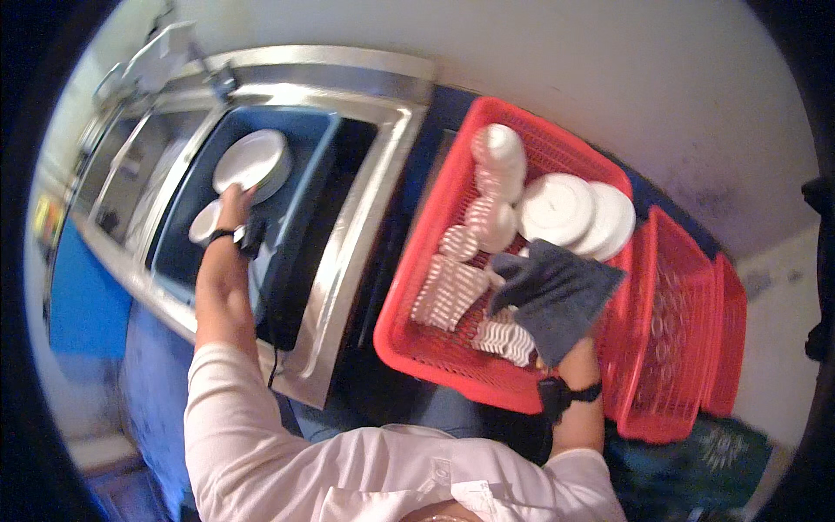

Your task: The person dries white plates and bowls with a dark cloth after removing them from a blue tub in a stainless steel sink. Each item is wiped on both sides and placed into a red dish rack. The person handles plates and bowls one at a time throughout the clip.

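My left hand (236, 199) grips the near rim of a round white bowl (251, 160) inside the blue plastic basin (331, 140). Below it in the basin, partly behind my wrist, lies a smaller white cup or bowl (205, 222). My right hand (578, 359) holds a dark grey cloth (554, 297) over the red plastic basket (399, 326); the cloth hides most of its fingers. Around the cloth in the basket are white plates (556, 209), stacked white bowls (502, 153), a checked cup (449, 293) and a wavy-striped cup (503, 340).
The basin sits in a stainless steel sink (346, 254) with a faucet (224, 81) behind it. More red baskets (682, 313) stand nested at the right. A wall (587, 78) rises behind, and a dark green bag (691, 463) lies at lower right.
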A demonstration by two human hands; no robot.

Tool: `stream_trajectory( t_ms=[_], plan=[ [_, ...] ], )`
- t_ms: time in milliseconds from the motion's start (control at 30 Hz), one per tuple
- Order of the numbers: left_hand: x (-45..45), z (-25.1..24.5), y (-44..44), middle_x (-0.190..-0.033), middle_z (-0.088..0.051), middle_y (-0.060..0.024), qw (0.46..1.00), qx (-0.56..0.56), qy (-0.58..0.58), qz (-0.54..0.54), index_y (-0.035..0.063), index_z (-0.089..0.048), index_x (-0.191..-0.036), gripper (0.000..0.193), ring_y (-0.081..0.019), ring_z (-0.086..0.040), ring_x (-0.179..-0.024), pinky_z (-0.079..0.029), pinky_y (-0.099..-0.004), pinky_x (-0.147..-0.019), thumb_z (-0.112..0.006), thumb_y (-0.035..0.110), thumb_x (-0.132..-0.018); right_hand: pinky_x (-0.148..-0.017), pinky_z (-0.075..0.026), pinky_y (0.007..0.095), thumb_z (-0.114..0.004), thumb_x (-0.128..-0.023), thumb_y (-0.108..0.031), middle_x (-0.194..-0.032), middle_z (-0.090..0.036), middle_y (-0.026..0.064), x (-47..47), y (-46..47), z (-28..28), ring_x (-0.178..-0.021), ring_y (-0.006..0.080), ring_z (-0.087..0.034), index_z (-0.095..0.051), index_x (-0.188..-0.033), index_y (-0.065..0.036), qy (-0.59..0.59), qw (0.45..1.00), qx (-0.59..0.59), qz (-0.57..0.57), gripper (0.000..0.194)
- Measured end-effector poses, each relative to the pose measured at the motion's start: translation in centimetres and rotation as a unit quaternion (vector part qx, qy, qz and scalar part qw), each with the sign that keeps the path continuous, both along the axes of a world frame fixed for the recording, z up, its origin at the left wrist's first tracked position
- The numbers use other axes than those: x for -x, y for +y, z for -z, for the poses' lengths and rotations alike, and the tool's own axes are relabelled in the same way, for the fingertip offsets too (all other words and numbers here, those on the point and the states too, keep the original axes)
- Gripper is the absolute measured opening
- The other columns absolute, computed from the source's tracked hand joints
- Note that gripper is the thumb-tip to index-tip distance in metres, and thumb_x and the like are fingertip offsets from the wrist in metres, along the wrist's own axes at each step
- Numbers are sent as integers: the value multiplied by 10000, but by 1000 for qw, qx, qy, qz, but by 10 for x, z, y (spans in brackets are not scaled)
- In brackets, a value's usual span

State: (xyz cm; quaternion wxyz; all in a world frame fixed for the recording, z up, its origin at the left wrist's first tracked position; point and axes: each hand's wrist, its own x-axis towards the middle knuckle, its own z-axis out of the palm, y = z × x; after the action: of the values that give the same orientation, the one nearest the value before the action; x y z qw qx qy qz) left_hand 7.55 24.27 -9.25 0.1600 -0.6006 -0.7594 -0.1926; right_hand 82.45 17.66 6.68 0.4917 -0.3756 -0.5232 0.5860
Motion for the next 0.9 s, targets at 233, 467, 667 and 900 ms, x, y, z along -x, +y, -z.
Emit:
stream_trajectory(
  t_ms=[233, 467, 667, 900],
  plan=[
    [26, -8, 25, -1031, -650, -187, 941, 229, -143, -203, -2, -606, -1020, 424, -358, -614, -884, -495, -416, -756, -730, 329, -785, -1031, -395, 367, -476, -942, -352, -1221, -566, 88, 15, 13, 0, -1117, 227, -522, -490, -1256, -58, 270, 955, 52, -109, 430],
    [-81, -101, 29, -1031, -634, -162, 958, -53, -283, -2, -33, -616, -1090, 428, -220, -569, -926, -450, -332, -783, -604, 335, -871, -990, -437, 327, -488, -955, -316, -1204, -558, 82, 30, 30, 13, -1075, 188, -537, -475, -1248, -40, 554, 762, 314, -121, 402],
    [-324, -224, 99, -955, -687, -85, 804, 22, -572, 157, 8, -705, -991, 412, -163, -579, -819, -447, -304, -752, -618, 397, -885, -743, -533, 289, -490, -931, -189, -1034, -575, 93, 40, 32, -7, -844, 181, -594, -500, -1123, -10, 730, 285, 567, -254, 262],
    [-581, -162, 127, -1064, -623, -222, 859, 190, -145, 453, 55, -546, -1228, 440, -353, -620, -957, -494, -402, -814, -524, 362, -914, -484, -449, 293, -426, -916, -507, -681, -537, 92, 49, 12, -28, -562, 213, -529, -532, -748, -45, 429, 884, 156, -105, 503]
  ],
)
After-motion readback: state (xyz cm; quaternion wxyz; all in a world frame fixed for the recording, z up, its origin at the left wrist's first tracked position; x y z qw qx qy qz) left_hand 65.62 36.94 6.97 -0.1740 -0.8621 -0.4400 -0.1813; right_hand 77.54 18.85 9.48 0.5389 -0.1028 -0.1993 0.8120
